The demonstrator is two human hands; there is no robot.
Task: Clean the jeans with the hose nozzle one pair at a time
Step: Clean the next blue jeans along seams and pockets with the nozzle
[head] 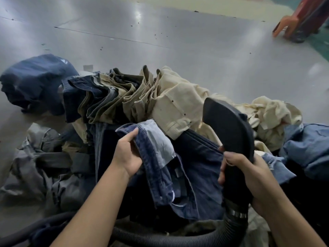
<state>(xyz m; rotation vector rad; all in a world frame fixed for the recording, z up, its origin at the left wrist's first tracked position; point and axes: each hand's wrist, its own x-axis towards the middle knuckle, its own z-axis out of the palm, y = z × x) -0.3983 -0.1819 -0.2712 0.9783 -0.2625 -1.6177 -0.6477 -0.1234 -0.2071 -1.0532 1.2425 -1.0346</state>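
A dark blue pair of jeans [195, 168] lies in front of me on a heap of trousers. My left hand [127, 154] grips its folded-back waistband, where the pale pocket lining [156, 139] shows. My right hand [249, 173] grips the neck of a black flat hose nozzle [227, 125], whose wide head points up and away over the jeans. A black ribbed hose [178, 237] curves from the nozzle down along the bottom edge.
Stacked khaki and blue trousers [114, 97] lie behind the jeans, with cream ones [178, 100] to the right. Grey trousers [44, 166] lie left, light blue denim [306, 148] right, a dark blue bundle [35, 82] far left. Grey floor [160, 32] beyond; an orange plastic chair [299, 20] top right.
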